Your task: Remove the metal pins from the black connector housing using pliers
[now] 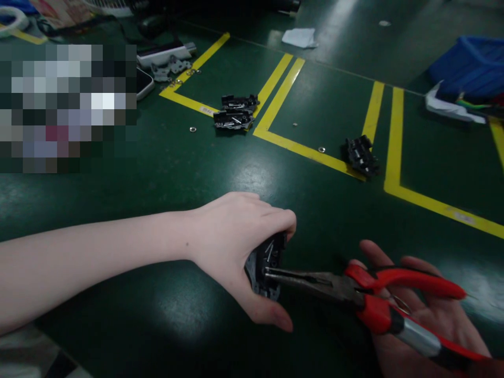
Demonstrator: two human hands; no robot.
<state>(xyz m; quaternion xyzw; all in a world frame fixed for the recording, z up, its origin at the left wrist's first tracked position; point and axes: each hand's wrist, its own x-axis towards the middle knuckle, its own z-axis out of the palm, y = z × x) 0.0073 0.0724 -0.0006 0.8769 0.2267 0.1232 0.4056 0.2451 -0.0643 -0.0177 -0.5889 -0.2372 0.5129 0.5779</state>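
My left hand (252, 236) is wrapped round a small black plastic housing (273, 254) with metal bits inside, and its thumb and fingers hide part of it. In my right hand (429, 320) lie long-nose pliers (334, 289) with red and grey handles. The pliers' jaws point left, and their tips reach into the housing. Some fingers of my right hand are stretched out beneath the handles. Whether the jaw tips pinch a small part cannot be made out.
Two similar black housings (234, 119) sit ahead on the green surface, and another black housing (361, 155) is at right. Yellow tape (303, 147) marks off areas. Small metal rings (192, 129) lie about. A blue bin (468, 68) stands at far right, white paper (300, 38) behind.
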